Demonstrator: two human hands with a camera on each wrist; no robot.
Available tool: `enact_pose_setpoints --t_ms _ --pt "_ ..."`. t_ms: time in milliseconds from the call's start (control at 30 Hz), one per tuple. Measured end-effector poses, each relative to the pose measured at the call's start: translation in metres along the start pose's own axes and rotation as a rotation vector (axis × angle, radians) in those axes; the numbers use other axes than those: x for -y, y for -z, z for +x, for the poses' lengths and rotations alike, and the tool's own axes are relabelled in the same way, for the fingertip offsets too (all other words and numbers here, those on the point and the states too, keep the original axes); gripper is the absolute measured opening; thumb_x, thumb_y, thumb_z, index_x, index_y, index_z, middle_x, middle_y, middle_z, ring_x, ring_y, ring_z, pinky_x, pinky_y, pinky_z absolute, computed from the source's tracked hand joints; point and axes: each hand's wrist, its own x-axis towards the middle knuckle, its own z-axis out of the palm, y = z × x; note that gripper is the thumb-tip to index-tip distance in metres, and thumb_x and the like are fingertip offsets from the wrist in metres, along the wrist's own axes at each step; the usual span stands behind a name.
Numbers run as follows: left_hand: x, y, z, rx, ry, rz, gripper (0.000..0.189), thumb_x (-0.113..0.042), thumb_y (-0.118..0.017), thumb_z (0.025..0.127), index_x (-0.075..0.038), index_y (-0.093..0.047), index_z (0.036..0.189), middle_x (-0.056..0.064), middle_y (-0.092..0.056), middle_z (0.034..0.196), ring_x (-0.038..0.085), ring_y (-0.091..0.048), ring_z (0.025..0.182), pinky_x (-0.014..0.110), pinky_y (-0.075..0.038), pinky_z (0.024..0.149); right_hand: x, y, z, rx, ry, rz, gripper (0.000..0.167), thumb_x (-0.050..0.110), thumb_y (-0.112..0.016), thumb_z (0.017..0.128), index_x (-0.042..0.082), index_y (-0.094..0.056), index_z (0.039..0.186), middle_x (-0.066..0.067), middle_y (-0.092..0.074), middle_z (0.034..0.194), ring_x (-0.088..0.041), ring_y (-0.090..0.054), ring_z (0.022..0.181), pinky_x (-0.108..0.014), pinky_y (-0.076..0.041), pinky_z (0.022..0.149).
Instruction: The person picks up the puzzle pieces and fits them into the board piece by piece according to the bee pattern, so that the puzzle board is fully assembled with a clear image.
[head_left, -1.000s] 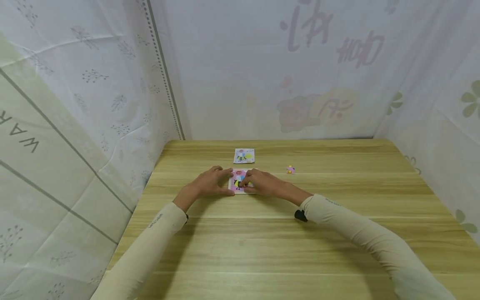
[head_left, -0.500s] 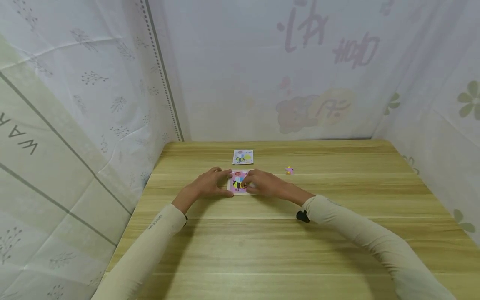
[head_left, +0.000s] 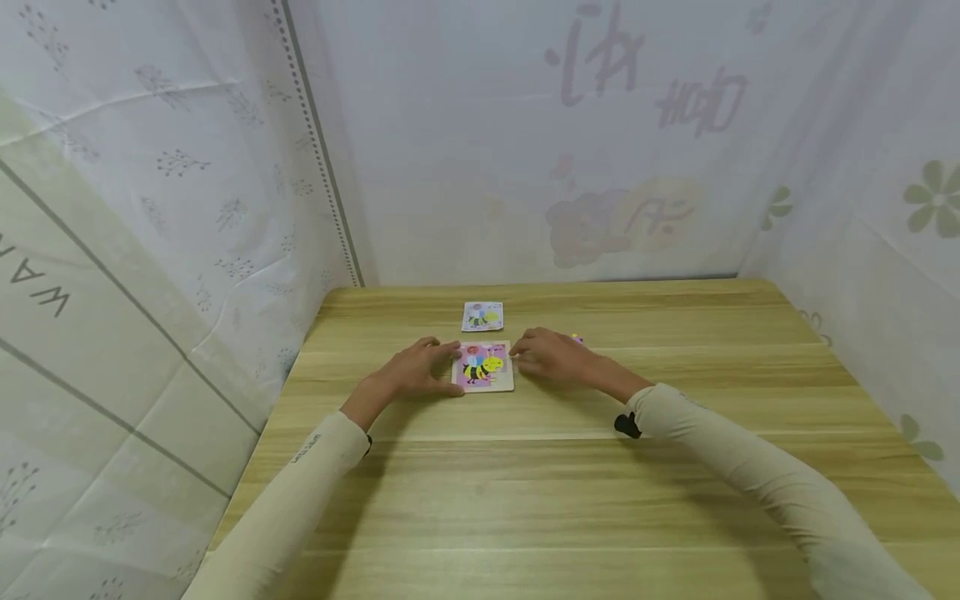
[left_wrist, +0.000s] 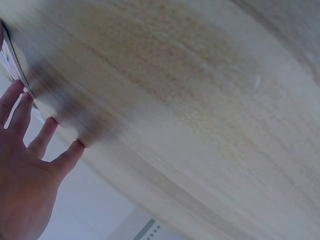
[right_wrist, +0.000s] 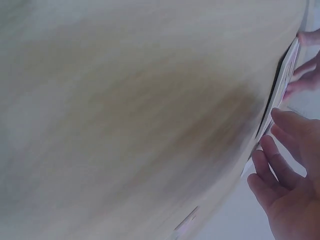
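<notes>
A square bee puzzle (head_left: 482, 367) in a pale tray lies flat on the wooden table. Bare tray shows at its lower right corner. My left hand (head_left: 412, 369) rests against the puzzle's left side, thumb and forefinger spread along it; in the left wrist view, the fingers (left_wrist: 46, 135) are fairly straight. Just beyond the right edge is my right hand (head_left: 555, 357), its fingers loosely bent with nothing visible between them. In the right wrist view its fingers (right_wrist: 272, 160) look relaxed beside the tray's rim (right_wrist: 280, 85). A small pink and yellow puzzle piece (head_left: 577, 338) peeks out behind the right hand, mostly hidden.
A bee picture card (head_left: 482, 317) lies behind the puzzle, near the table's far edge. The wooden table (head_left: 480, 492) extends toward me and to both sides. Printed curtains (head_left: 465, 150) hang behind and beside it.
My right hand has lifted off the puzzle and moved right, uncovering the bee's yellow head and now covering most of the loose piece. My left hand has kept its place on the left side.
</notes>
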Motion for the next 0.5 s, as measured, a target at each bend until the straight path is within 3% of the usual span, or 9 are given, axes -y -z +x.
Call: enact_pose_setpoints --t_ms 300,500 --pt "0.003 -0.003 0.002 -0.017 -0.017 0.008 0.092 -0.063 -0.078 0.085 -0.019 -0.046 0.159 0.019 -0.047 0.154 0.036 -0.045 0.141 0.061 -0.040 0.111 -0.023 0.008 -0.012 -0.022 -0.021 -0.035 0.026 0.014 -0.072 0.098 0.004 -0.075 0.121 -0.012 -0.071 0.120 -0.030 -0.064 0.115 -0.047 -0.053 0.098" --pt "0.003 -0.003 0.002 -0.025 -0.017 0.008 0.091 -0.063 -0.078 0.085 -0.020 -0.047 0.158 0.018 -0.048 0.152 0.036 -0.048 0.137 0.061 -0.041 0.110 -0.034 0.018 -0.020 -0.019 -0.078 -0.032 0.031 0.016 -0.072 0.099 0.002 -0.073 0.126 -0.014 -0.069 0.123 -0.029 -0.064 0.114 -0.046 -0.053 0.097"
